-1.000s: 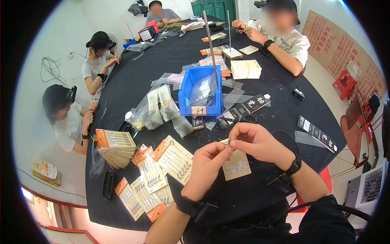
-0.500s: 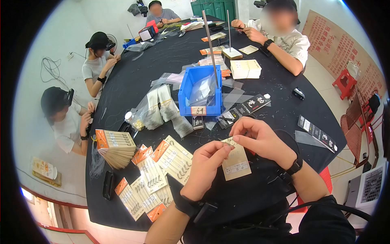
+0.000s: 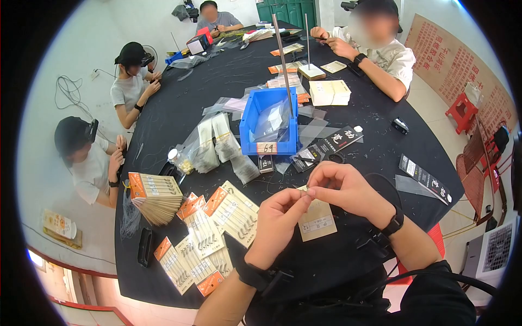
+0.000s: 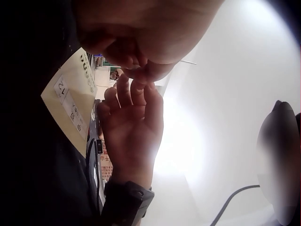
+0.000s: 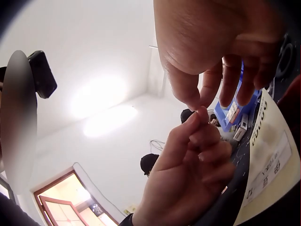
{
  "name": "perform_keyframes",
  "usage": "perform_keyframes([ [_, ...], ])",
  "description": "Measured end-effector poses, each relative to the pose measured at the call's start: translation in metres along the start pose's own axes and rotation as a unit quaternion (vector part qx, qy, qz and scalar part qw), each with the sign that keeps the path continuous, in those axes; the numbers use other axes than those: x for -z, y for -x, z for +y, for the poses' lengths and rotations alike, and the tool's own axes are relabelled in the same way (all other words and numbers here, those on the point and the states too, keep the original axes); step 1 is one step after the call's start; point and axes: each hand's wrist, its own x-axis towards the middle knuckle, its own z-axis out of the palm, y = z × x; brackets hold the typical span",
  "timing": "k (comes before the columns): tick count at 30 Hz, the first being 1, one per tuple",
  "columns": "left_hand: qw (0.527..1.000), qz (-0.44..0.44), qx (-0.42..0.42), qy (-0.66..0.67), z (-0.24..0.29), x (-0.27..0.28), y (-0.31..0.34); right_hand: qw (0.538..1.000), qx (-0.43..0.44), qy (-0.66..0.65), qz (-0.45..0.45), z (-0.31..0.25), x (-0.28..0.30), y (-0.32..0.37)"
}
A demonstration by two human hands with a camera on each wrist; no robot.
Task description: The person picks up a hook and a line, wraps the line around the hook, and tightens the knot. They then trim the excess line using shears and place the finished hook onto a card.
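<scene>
White walls [image 3: 81, 32]; floor [image 3: 429, 100] perhaps tiled.

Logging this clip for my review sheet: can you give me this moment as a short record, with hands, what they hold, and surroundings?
left hand: pinches a small item at its fingertips
right hand: pinches the same small item, fingertips meeting the left's
small item: too small to identify
below hands: tan card
nearby: hook cards to the left, blue bin beyond
surface: black table
</scene>
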Motion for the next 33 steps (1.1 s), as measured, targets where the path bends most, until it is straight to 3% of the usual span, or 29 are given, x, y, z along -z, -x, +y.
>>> perform_keyframes([
  [1, 1.0, 0.0, -0.002, -0.005, -0.0001, 0.0, 0.0, 1.0, -0.003, -0.014, -0.002, 0.0013, -0.0001, 0.0001],
  [4, 1.0, -0.001, -0.006, -0.017, -0.0005, 0.0, 0.0001, 0.988, -0.121, -0.089, -0.043, -0.0084, 0.002, 0.002],
  [7, 1.0, -0.005, -0.004, -0.017, -0.0002, -0.0001, 0.0006, 0.984, -0.123, -0.119, -0.05, -0.0068, 0.0009, 0.0024],
  [22, 1.0, -0.005, -0.008, 0.016, 0.0027, -0.0007, 0.0005, 0.991, -0.033, -0.118, -0.054, -0.0035, -0.0028, 0.0004],
  [33, 0.999, 0.001, 0.002, 0.039, 0.0021, -0.0031, 0.0003, 0.999, 0.027, 0.004, -0.024, -0.0077, -0.0042, 0.0017],
])
